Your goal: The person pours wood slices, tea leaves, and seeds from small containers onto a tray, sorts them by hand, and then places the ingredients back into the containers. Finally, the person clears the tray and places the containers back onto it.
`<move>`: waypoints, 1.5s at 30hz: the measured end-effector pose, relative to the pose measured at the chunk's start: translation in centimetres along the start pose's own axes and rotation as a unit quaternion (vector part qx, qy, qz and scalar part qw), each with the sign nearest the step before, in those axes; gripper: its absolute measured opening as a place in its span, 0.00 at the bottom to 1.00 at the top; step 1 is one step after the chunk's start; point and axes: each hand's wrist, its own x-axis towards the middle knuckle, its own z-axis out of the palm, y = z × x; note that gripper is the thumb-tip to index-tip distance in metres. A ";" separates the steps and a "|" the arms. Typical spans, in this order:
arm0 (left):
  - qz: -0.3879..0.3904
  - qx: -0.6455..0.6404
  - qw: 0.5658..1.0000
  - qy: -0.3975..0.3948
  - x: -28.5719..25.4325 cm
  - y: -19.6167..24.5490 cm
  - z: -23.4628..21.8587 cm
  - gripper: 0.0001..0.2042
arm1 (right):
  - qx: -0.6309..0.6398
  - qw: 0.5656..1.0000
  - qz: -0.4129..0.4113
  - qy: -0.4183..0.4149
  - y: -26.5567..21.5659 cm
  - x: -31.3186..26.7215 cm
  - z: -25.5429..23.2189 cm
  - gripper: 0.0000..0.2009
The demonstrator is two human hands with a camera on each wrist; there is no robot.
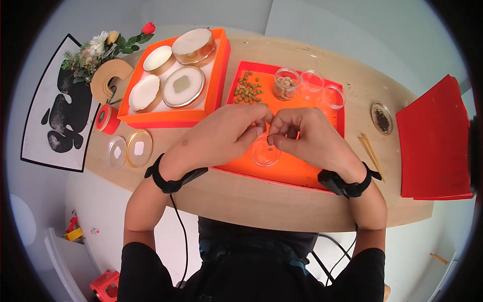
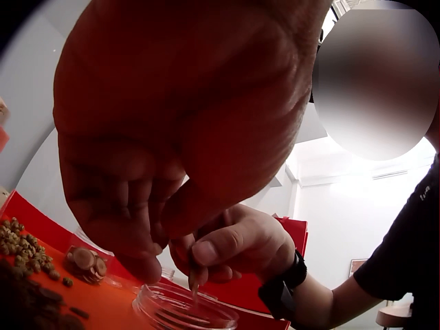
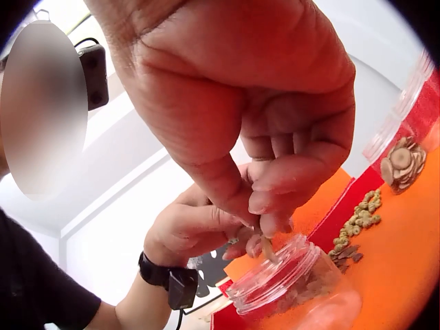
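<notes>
My right hand (image 1: 309, 133) pinches a small, thin tan piece (image 3: 267, 249) between thumb and fingertips, just over the mouth of a clear round jar (image 1: 265, 152). Thin brownish pieces show through the wall of that jar in the right wrist view. My left hand (image 1: 226, 128) is close beside the right one, fingers bent and thumb near them; I cannot tell whether it holds anything. Greenish dried buds (image 1: 247, 89) lie loose on the orange tray (image 1: 297, 173), with dark flat pieces (image 3: 347, 257) near them.
At the tray's back stand a clear jar of round tan slices (image 1: 286, 85) and two clear containers (image 1: 312, 83). To the right are a dish of dark bits (image 1: 382, 119), wooden tweezers (image 1: 372, 156) and a red folder (image 1: 435, 141). An orange box (image 1: 166, 121) with round tins stands left.
</notes>
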 end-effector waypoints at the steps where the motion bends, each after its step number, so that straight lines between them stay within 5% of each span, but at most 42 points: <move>1: -0.001 -0.011 1.000 -0.003 -0.2 0.1 0.1 0.07 | 0.013 1.000 -0.005 0.000 0.2 0.0 0.1 0.01; 8: -0.085 -0.013 0.996 -0.029 0.2 1.7 -1.1 0.08 | -0.024 1.000 0.005 0.010 -0.6 -0.5 -0.6 0.04; 15: -0.089 0.204 0.974 -0.048 2.5 -0.3 -1.5 0.08 | -0.025 0.998 -0.057 0.009 0.7 -0.9 0.1 0.05; 20: -0.077 0.274 0.955 -0.087 4.5 -2.8 -0.9 0.11 | -0.137 0.989 0.034 -0.033 -0.5 -1.3 -0.3 0.15; 26: -0.109 0.326 0.927 -0.152 6.0 -3.9 0.1 0.14 | -0.140 0.988 0.004 -0.065 0.7 -1.3 -0.1 0.26; 32: -0.093 0.372 0.910 -0.159 6.5 -5.1 0.5 0.10 | -0.147 0.980 -0.058 -0.117 -0.3 -2.3 -0.7 0.25; 45: -0.098 0.348 0.922 -0.138 6.2 -5.6 0.2 0.07 | -0.194 0.979 -0.021 -0.063 0.3 -1.3 0.3 0.14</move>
